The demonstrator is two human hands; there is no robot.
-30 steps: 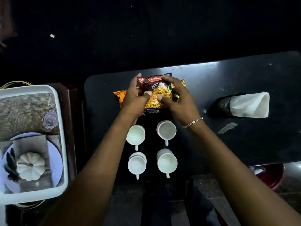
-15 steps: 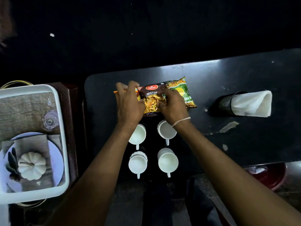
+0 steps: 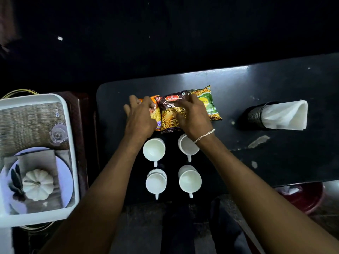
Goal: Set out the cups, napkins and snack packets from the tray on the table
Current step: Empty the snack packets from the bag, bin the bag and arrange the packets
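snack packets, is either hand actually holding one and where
Neither lifts one. Right hand presses its fingers on the brown packet; left hand lies flat on the orange packet.

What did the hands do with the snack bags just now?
The left hand and right hand fanned the stacked packets into a row: orange snack packet left, brown mixture packet middle, green snack packet right. The four white cups and the black mesh napkin holder stayed put.

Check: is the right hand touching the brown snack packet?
Touching. The head view shows the right hand with fingers pressed on the brown snack packet.
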